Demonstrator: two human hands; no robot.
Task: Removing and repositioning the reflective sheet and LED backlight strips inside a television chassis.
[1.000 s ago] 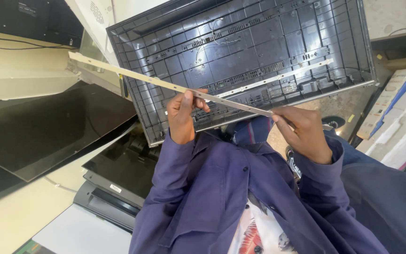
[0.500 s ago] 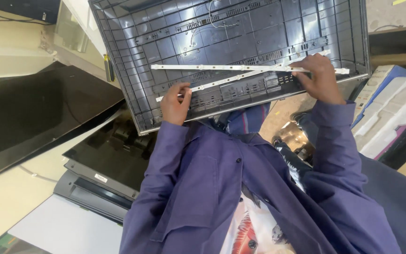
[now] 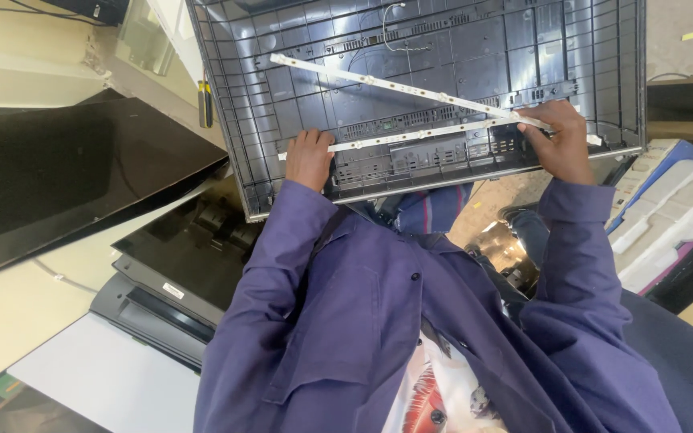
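Closest to me is the purple work jacket [image 3: 346, 321], sleeves running up to both hands. Left hand [image 3: 309, 158] sits at the near edge of the big dark grey ribbed plastic back cover [image 3: 443, 48], fingers curled down over the left end of the lower thin white light strip [image 3: 411, 135]. Looks like a pinch grip on that strip, though the fingertips themselves are tucked out of sight. Right hand [image 3: 561, 143] is over on the far right of the cover, fingers closed around the spot where both strips meet, so it's gripping the right ends of them together.

So the lower strip runs nearly level between my two hands, lying just above the cover's row of connector slots near its front edge. The second long white light strip [image 3: 387, 82] angles up and left from the right hand, and its free end is over the cover's upper left area. Can't tell if it's resting on the ribs or lifted a bit.

Left of the cover, a glossy black flat screen panel [image 3: 66, 176] lies on the cream tabletop [image 3: 18, 313], with a yellow-handled screwdriver [image 3: 204, 103] just beside the cover's left wall. Off to the right there's a stack of white foam packing pieces [image 3: 667, 216].
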